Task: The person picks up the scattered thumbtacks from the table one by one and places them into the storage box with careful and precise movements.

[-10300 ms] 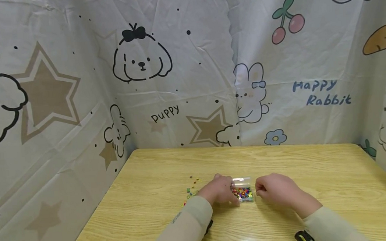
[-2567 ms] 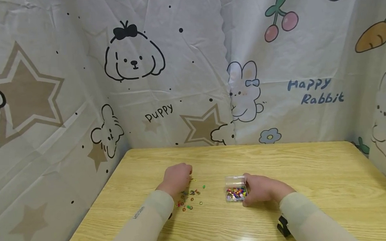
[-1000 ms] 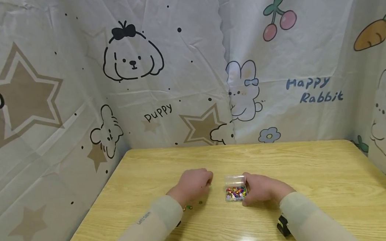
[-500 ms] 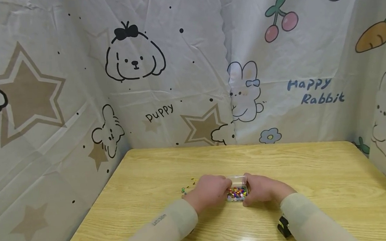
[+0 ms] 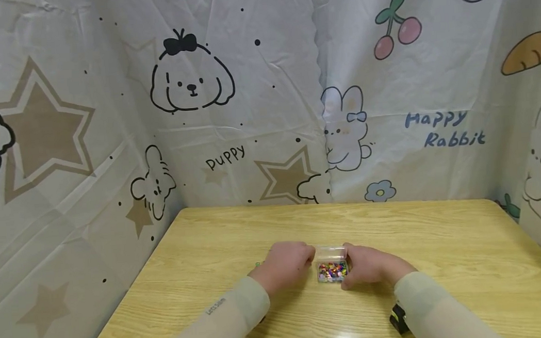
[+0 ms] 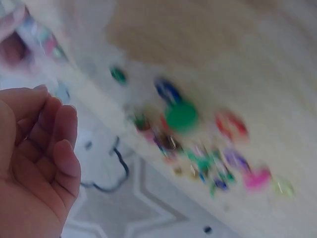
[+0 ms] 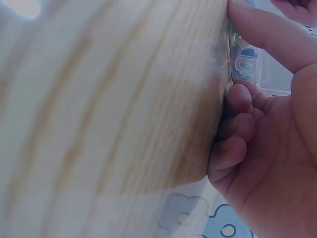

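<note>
A small clear plastic box [image 5: 331, 251], its lid raised, stands on the table with many shiny coloured sequins [image 5: 332, 271] inside. My right hand [image 5: 371, 263] holds the box at its right side, thumb at the front and fingers behind. In the right wrist view, the thumb and curled fingers lie around the end of the box [image 7: 246, 67]. Just left of the box is my left hand [image 5: 285, 263], palm down. The left wrist view shows its fingers [image 6: 69, 153] loosely bent with nothing visible between them. Loose sequins [image 6: 181, 117] lie scattered beside that hand, mostly hidden by it in the head view.
The pale wood-grain table [image 5: 443, 251] reaches back to a printed cloth [image 5: 265, 86] hung around it. A black wrist device [image 5: 399, 319] sits under my right sleeve [image 5: 439, 308].
My left hand travelled from the loose sequins right to the box, then drew back slightly left of it. Earlier my left hand was at the box; now my right hand holds it steady.
</note>
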{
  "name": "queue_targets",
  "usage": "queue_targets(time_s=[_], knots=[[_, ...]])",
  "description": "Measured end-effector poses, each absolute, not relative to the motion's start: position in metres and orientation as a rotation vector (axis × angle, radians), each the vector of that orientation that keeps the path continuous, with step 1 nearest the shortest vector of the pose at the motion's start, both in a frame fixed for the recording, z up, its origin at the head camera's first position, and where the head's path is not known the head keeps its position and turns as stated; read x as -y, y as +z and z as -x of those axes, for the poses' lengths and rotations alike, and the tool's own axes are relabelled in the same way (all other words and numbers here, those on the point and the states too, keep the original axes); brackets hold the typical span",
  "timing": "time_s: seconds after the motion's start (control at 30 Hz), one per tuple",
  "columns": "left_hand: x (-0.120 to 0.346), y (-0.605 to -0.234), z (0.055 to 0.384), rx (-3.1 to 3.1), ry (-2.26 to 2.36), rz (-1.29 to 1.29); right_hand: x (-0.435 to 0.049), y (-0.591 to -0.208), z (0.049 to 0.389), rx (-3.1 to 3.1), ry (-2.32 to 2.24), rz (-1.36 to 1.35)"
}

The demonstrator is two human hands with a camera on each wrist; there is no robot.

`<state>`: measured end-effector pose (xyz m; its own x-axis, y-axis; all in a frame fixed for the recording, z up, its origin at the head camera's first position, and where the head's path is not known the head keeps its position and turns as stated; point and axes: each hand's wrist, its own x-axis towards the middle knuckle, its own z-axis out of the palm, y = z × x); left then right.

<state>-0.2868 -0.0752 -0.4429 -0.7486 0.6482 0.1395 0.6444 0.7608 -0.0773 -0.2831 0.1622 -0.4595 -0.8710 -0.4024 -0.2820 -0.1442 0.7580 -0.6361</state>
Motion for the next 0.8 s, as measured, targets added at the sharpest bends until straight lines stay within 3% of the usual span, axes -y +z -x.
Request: queue_targets(time_s=[0.2, 0.4, 0.8], knots=[[0.112, -0.429, 0.310, 2.948, -0.117, 0.832, -0.163, -0.460, 0.282, -2.542, -0.895, 0.404], [0.150, -0.438, 0.329, 3.041, -0.174, 0.638, -0.164, -0.462, 0.284, -2.544, -0.883, 0.409], [0.154, -0.453, 0.334, 3.083, -0.086, 0.667, -0.164, -0.461, 0.283, -2.537, -0.895, 0.406]])
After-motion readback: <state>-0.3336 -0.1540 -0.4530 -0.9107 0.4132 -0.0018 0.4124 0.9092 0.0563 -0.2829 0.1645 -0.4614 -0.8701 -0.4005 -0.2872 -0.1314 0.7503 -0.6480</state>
